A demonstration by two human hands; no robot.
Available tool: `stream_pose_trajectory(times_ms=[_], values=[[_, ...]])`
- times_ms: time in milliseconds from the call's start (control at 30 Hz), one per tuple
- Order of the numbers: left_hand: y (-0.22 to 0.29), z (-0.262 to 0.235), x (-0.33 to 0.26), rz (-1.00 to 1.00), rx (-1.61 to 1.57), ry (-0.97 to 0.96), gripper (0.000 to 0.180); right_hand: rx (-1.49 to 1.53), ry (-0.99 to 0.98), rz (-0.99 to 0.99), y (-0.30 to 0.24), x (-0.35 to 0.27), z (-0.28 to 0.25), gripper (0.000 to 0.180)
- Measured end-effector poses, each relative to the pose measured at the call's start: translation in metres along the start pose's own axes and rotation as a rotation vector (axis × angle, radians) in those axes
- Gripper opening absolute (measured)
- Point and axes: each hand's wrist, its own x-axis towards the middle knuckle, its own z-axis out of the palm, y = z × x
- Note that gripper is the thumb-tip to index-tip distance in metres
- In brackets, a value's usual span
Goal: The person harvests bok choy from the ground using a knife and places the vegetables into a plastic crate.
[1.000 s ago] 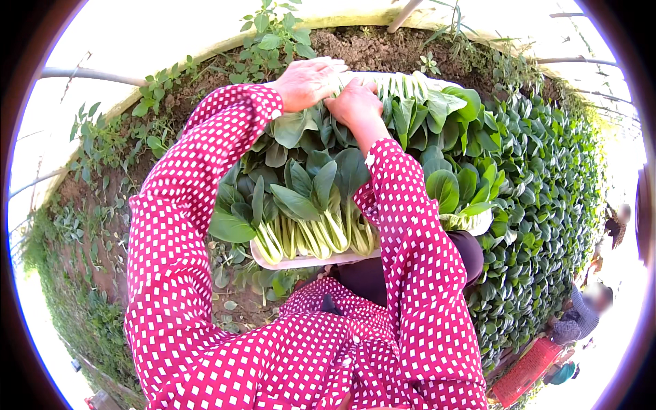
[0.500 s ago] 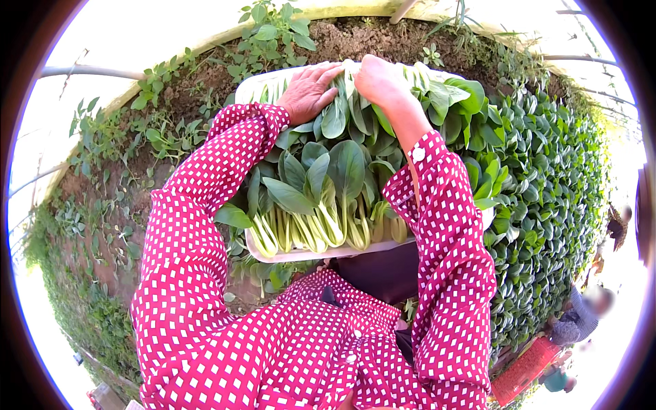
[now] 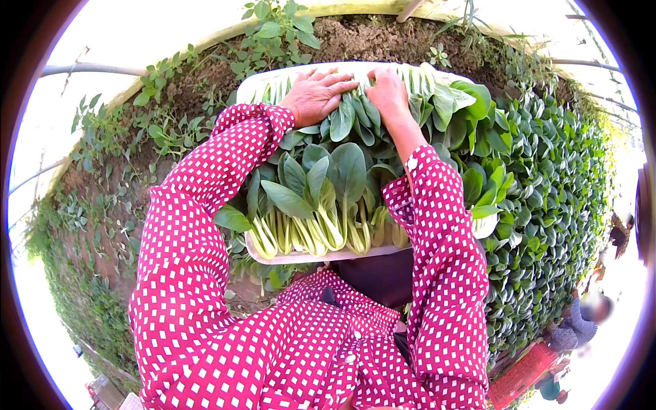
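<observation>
A pale shallow crate [image 3: 301, 257] in front of me holds leafy bok choy [image 3: 321, 191] in rows. In the near row the light green stalks face me, while the far row has its stalks toward the far rim. My left hand [image 3: 316, 94] lies over the far row with fingers stretched out, resting on leaves and stalks. Close beside it on the right, my right hand [image 3: 388, 96] is down among the far-row stalks, its fingers curled round bok choy. The fingertips are partly hidden.
A dense bed of growing greens [image 3: 540, 198] fills the right side. Bare soil with weeds [image 3: 102, 184] lies to the left, and a leafy plant [image 3: 273, 31] grows beyond the crate. At the lower right are a red crate [image 3: 523, 372] and another person [image 3: 581, 321].
My right hand has moved down and slightly nearer, into the far-row stalks. My left hand has shifted a little to the right, its fingers reaching further over the bok choy.
</observation>
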Motion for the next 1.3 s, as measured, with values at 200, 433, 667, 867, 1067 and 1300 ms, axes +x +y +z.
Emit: stream_pose_trajectory(times_ms=[200,433,667,867,1067,1300], values=[[0.001,0.003,-0.005,-0.016,0.098,-0.02,0.049,-0.154,-0.132,-0.013,-0.033,0.025,-0.069,0.029],[0.007,0.0,-0.007,-0.003,0.097,-0.006,0.053,-0.458,-0.152,0.099,0.063,-0.006,-0.063,0.057],[0.02,-0.006,-0.004,-0.059,0.059,-0.091,0.057,-0.392,0.046,-0.071,0.1,-0.042,-0.044,0.06],[0.017,-0.005,-0.008,-0.046,0.057,-0.055,0.054,-0.332,0.068,-0.095,0.095,-0.039,-0.041,0.061],[0.016,0.001,-0.004,-0.039,0.079,-0.06,0.053,0.026,-0.163,0.109,0.099,0.028,-0.083,0.044],[0.004,0.002,-0.013,-0.041,0.104,-0.031,0.057,-0.186,-0.185,0.051,0.082,0.048,-0.061,0.025]])
